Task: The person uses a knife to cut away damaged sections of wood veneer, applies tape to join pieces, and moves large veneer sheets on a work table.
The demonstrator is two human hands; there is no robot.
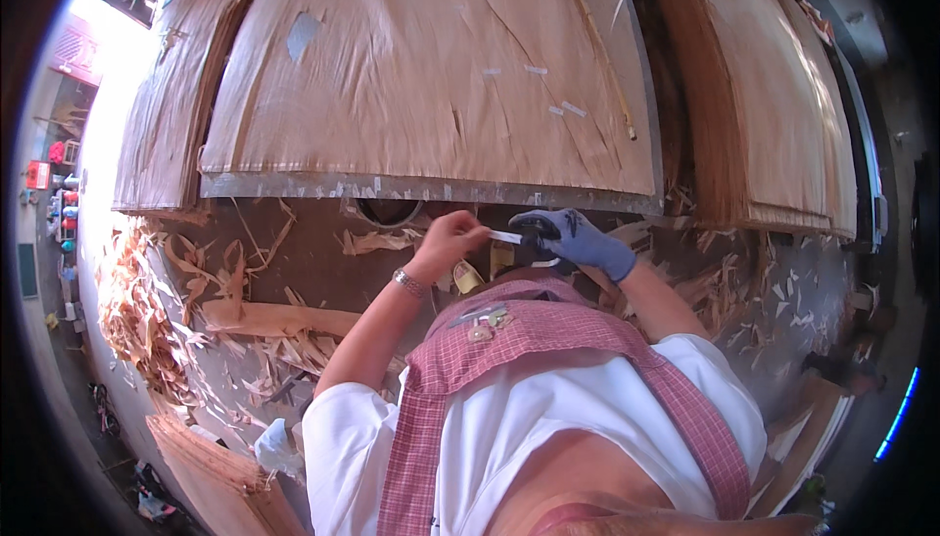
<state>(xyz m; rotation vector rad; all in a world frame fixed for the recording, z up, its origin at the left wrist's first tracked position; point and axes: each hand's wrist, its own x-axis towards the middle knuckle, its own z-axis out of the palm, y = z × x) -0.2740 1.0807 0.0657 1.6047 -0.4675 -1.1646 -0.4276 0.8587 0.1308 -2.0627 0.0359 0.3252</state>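
My left hand [454,242], bare with a metal watch at the wrist, pinches one end of a short strip of white tape [505,236]. My right hand [568,239] wears a blue glove with dark fingertips and closes around the strip's other end; its fingers partly hide what lies in them. Both hands are in front of my apron [529,335], just short of the near edge of a broad wood veneer sheet [411,76]. Small white tape pieces [536,70] stick to the sheet's right half. A yellowish roll-like thing [466,278] hangs below my left hand.
A thin stick [602,51] lies along the sheet's right side. Veneer stacks stand left [176,86] and right [754,95]. Torn veneer scraps [147,291] litter the floor, with a long strip [279,320] at left. Another wood stack [220,467] is at lower left.
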